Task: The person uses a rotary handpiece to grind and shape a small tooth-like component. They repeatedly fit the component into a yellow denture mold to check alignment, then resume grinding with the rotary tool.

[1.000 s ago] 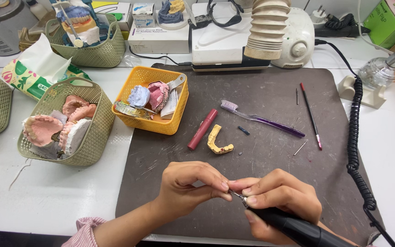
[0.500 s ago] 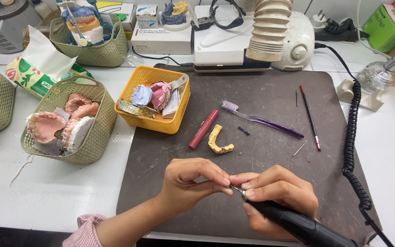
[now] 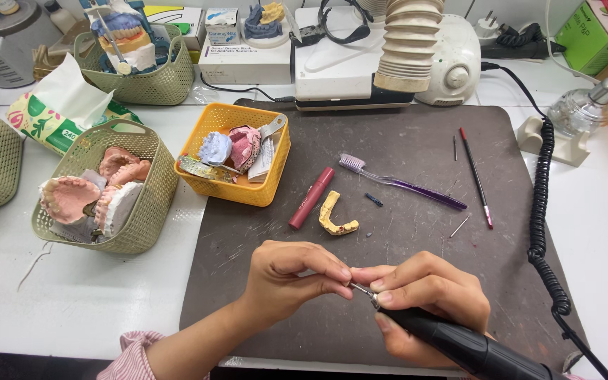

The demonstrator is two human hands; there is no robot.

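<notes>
The left hand [image 3: 286,278] is pinching something hidden behind its fingers while the right hand [image 3: 427,299] is gripping a black rotary handpiece [image 3: 473,346], cut off at the frame's bottom edge.

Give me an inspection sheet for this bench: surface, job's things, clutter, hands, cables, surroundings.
Surface: dark scratched mat on a white bench.
Job's things: black handpiece, its metal tip between both hands' fingertips.
Clutter: yellow arch-shaped piece, red stick, purple toothbrush, thin red-tipped tool.
Hands: left hand pinches at the tip; right hand grips the handpiece.
Cables: black coiled cord along the mat's right edge.
Surroundings: yellow basket, green basket of dental casts, tissue pack.
</notes>
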